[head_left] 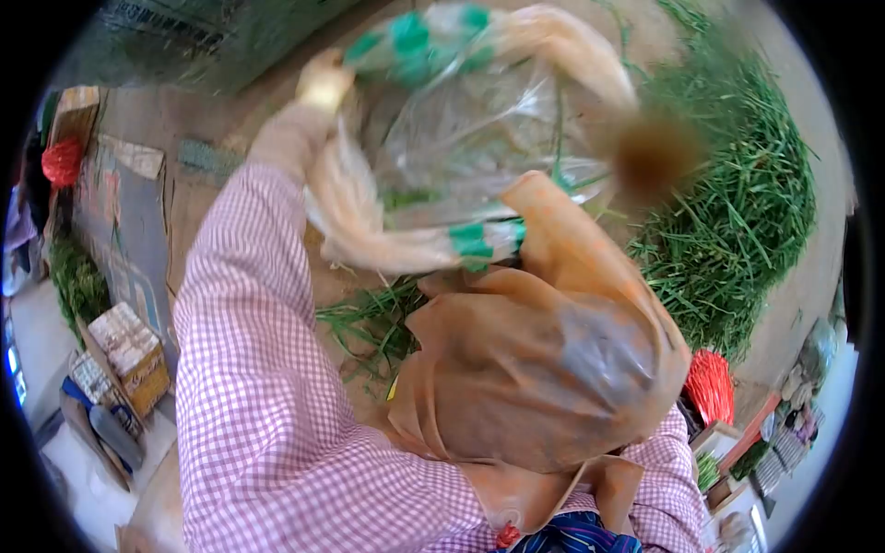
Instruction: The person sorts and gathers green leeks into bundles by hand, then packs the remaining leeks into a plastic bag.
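Note:
My left hand [324,85], in a pale covering, grips the upper left rim of a big clear plastic bag [470,120] with green markings. The bag's mouth is spread wide and its rolled rim forms a ring. Some green bits show low inside it. A brown apron [544,359] hangs bunched over my front, one fold reaching up to the bag's near rim. Of my right arm only the checked sleeve [671,479] shows at lower right; I cannot see that hand. To the right of the bag lies a large heap of cut green grass [737,194].
More cut grass [369,323] lies on the floor below the bag. Red bundled strands [710,387] are at lower right. At left stand a cardboard box [138,359] and a flattened grey sheet [134,230]. A brown blur covers part of the view at right.

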Motion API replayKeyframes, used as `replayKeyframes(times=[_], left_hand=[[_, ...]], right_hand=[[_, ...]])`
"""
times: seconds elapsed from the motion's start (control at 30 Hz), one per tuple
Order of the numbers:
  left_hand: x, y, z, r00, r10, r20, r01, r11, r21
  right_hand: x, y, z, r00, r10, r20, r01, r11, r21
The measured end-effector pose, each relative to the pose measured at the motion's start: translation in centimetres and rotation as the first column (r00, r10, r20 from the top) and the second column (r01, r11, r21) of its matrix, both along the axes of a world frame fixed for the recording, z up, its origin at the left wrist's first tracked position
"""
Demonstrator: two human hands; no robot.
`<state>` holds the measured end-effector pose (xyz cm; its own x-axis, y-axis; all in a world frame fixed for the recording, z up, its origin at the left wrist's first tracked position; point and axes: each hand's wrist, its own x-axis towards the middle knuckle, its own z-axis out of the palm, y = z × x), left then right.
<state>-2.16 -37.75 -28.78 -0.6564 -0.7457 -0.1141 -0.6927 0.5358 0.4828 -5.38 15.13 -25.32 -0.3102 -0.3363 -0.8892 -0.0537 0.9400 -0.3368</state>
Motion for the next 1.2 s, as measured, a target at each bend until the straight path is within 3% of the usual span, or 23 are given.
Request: replayKeyframes(times=[0.03,0.1,0.17,0.2,0.23,0.3,0.33,0.37,0.4,0.43,0.47,0.53,0.57,0.63,0.7,0.77,0.83,0.93,1.03,1.07,1.17,1.2], left_hand=[[-2.1,-1.4,0.9,0.998,-0.021,-0.067,0.027,0.995,0.096],[-5.3,-3.1,1.2,0.953,0.096,-0.286,-0.028,0.972,0.233],[-5.7,-0.1,7.3,0.813,0.337,-0.476,0.051,0.773,0.633],[-4.3,-0.4,8.0,0.773,0.286,-0.566,0.2,0.737,0.646],[-1.2,-3.0,7.9,0.744,-0.365,-0.56,0.409,0.911,-0.051],[5.4,-0.5,7.1,0.859,0.067,-0.508,0.046,0.977,0.206],[8.7,0.8,6.7,0.838,0.287,-0.465,-0.136,0.934,0.331],[14.9,1.0,3.3,0.853,0.296,-0.431,-0.243,0.954,0.174],[23.1,0.5,-1.5,0.901,0.377,-0.214,-0.361,0.926,0.111],[27.6,5.3,-1.5,0.766,0.643,-0.02,-0.64,0.765,0.075],[31.3,9.8,-2.1,0.605,0.792,-0.086,-0.761,0.607,0.229],[40.7,15.6,-6.9,0.555,0.829,0.071,-0.828,0.543,0.138],[39.3,19.7,-5.9,0.395,0.909,0.132,-0.903,0.358,0.237],[35.9,23.8,-5.5,0.497,0.858,0.131,-0.866,0.482,0.131],[32.1,25.3,-5.0,0.642,0.763,0.073,-0.759,0.62,0.2],[27.6,28.5,-5.1,0.788,0.559,0.257,-0.597,0.796,0.099],[21.7,31.7,-1.9,0.754,0.312,0.577,-0.426,0.902,0.068],[20.1,31.6,-2.6,0.757,0.338,0.558,-0.435,0.899,0.045],[23.1,30.2,-4.6,0.88,0.227,0.416,-0.262,0.965,0.028],[24.6,29.6,-6.9,0.819,0.564,-0.107,-0.401,0.695,0.597],[24.5,26.6,-7.1,0.947,0.256,-0.196,-0.175,0.919,0.352],[26.5,23.1,-11.0,0.975,0.177,-0.136,-0.113,0.917,0.383]], right_hand=[[0.0,0.6,0.2,1.0,-0.02,-0.001,0.02,1.0,0.005],[0.1,1.9,0.6,0.998,-0.056,-0.004,0.056,0.998,0.008],[0.0,2.6,0.7,0.998,-0.07,0.004,0.07,0.998,0.003],[-0.1,3.3,1.0,0.996,-0.089,0.0,0.089,0.996,0.002],[-0.1,3.7,1.0,0.996,-0.094,0.001,0.094,0.996,-0.004],[-0.6,4.0,0.9,0.996,-0.093,0.005,0.093,0.996,-0.015],[-0.8,4.4,1.0,0.996,-0.093,0.0,0.093,0.996,-0.017],[-1.2,4.8,1.2,0.995,-0.103,-0.015,0.102,0.995,-0.021],[-1.6,4.9,1.2,0.994,-0.104,-0.022,0.103,0.994,-0.021],[-2.0,4.8,1.1,0.995,-0.093,-0.028,0.093,0.995,-0.029],[-2.1,4.9,1.3,0.996,-0.084,-0.029,0.083,0.996,-0.031],[-1.9,4.9,1.2,0.997,-0.071,-0.026,0.07,0.997,-0.04],[-2.0,4.8,1.3,0.997,-0.067,-0.03,0.066,0.997,-0.045],[-1.6,4.9,1.5,0.998,-0.05,-0.031,0.048,0.997,-0.058],[-1.5,5.1,1.8,0.998,-0.05,-0.043,0.047,0.996,-0.072],[-1.4,5.6,2.2,0.997,-0.051,-0.058,0.046,0.995,-0.09],[-1.1,6.3,2.6,0.995,-0.067,-0.07,0.06,0.993,-0.1],[-0.4,7.9,3.1,0.992,-0.098,-0.075,0.09,0.991,-0.102],[0.5,9.0,3.2,0.988,-0.135,-0.073,0.125,0.985,-0.122],[0.9,9.4,3.3,0.986,-0.151,-0.077,0.14,0.981,-0.134],[2.2,9.7,3.2,0.978,-0.195,-0.076,0.179,0.968,-0.177],[2.5,9.5,2.9,0.976,-0.206,-0.065,0.189,0.961,-0.201]])
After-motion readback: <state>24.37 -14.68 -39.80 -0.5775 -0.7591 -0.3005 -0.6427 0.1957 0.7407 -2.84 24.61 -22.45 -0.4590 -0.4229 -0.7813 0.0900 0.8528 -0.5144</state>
